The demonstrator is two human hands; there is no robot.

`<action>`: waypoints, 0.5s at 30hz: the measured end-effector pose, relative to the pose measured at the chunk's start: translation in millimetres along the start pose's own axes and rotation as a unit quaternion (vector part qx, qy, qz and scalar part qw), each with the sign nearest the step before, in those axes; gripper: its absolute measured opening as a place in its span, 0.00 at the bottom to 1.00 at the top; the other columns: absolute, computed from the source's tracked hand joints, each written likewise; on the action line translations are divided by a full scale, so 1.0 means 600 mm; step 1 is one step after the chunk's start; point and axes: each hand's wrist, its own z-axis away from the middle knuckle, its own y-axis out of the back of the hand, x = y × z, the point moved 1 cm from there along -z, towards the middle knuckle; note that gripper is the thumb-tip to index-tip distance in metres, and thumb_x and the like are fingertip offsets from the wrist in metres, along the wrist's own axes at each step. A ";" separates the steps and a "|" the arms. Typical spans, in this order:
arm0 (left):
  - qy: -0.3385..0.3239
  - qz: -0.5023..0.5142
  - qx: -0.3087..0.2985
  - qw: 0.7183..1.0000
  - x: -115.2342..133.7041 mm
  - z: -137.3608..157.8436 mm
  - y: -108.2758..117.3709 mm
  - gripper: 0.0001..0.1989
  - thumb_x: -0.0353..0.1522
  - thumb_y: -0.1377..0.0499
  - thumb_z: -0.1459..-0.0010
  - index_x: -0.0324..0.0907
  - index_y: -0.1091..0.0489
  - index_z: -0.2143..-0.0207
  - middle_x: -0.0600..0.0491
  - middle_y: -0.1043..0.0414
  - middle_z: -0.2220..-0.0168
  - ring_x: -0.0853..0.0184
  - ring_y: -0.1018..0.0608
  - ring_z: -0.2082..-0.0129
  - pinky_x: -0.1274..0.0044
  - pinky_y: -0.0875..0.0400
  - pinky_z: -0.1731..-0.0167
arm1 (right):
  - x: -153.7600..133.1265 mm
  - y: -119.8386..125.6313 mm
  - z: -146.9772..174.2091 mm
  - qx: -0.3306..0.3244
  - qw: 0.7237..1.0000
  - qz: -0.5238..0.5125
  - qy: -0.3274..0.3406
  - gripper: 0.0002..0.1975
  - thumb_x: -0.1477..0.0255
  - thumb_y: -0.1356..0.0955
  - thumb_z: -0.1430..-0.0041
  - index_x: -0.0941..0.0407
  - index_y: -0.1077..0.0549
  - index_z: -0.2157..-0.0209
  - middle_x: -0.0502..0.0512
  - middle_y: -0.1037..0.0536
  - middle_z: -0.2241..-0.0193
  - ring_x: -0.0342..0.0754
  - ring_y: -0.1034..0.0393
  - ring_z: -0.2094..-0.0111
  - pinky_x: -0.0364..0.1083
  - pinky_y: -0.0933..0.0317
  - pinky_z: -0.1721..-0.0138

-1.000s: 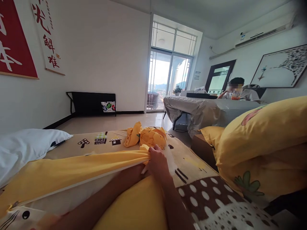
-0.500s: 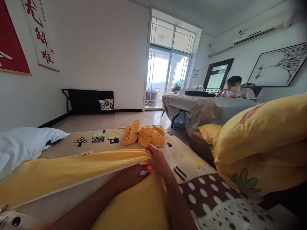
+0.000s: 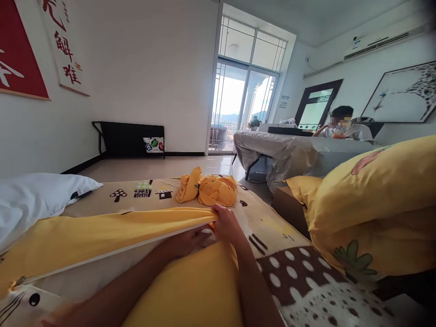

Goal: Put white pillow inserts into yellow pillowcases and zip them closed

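My right hand point(image 3: 227, 223) pinches the yellow cover point(image 3: 102, 231); my left hand point(image 3: 190, 240) lies flat beneath it, on the patterned bed sheet point(image 3: 299, 281); balcony door point(image 3: 238, 109) beyond.

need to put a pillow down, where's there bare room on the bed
Free: the patterned sheet between the white pillow and the crumpled yellow cloth, and the dotted patch right of the right hand. Crowded: the near middle, where both hands, the left hand too, work the yellow cover; yellow pillows crowd the right edge.

Two bare forearms and hands point(image 3: 226, 223), no sleeves, rings or watch
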 end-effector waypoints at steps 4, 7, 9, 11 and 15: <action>-0.055 -0.022 -0.038 0.998 0.025 0.009 0.001 0.14 0.39 0.52 0.37 0.46 0.28 0.60 0.55 0.27 0.55 0.65 0.28 0.55 0.74 0.35 0.51 | 0.002 -0.004 -0.010 0.006 0.991 -0.134 0.009 0.06 0.79 0.38 0.60 0.56 0.34 0.77 0.47 0.31 0.78 0.43 0.40 0.73 0.40 0.51 0.72; -0.061 -0.031 -0.033 0.997 0.037 0.010 0.003 0.14 0.37 0.52 0.37 0.46 0.29 0.59 0.54 0.28 0.52 0.65 0.28 0.53 0.74 0.36 0.50 | 0.006 -0.012 -0.015 0.011 0.984 -0.179 -0.015 0.03 0.77 0.38 0.62 0.57 0.36 0.79 0.47 0.33 0.79 0.43 0.41 0.73 0.40 0.50 0.72; -0.063 -0.047 -0.026 0.997 0.038 0.009 0.004 0.14 0.37 0.53 0.36 0.45 0.30 0.56 0.53 0.31 0.47 0.63 0.30 0.48 0.72 0.38 0.46 | 0.008 -0.015 -0.016 0.008 0.982 -0.190 -0.014 0.03 0.77 0.38 0.62 0.57 0.36 0.79 0.47 0.33 0.79 0.43 0.41 0.73 0.40 0.50 0.72; -0.068 -0.067 -0.011 0.995 0.037 0.009 0.004 0.16 0.37 0.54 0.36 0.44 0.33 0.52 0.50 0.35 0.43 0.62 0.33 0.44 0.70 0.42 0.42 | 0.008 -0.017 -0.015 0.000 0.981 -0.196 -0.002 0.03 0.76 0.38 0.62 0.56 0.36 0.78 0.47 0.32 0.78 0.43 0.41 0.73 0.40 0.50 0.72; -0.078 -0.101 0.002 0.992 0.033 0.010 0.001 0.16 0.39 0.55 0.35 0.44 0.34 0.51 0.50 0.34 0.44 0.62 0.33 0.43 0.69 0.40 0.42 | 0.008 -0.017 -0.014 0.002 0.974 -0.222 0.039 0.05 0.75 0.39 0.61 0.56 0.36 0.76 0.47 0.32 0.77 0.43 0.40 0.72 0.40 0.48 0.72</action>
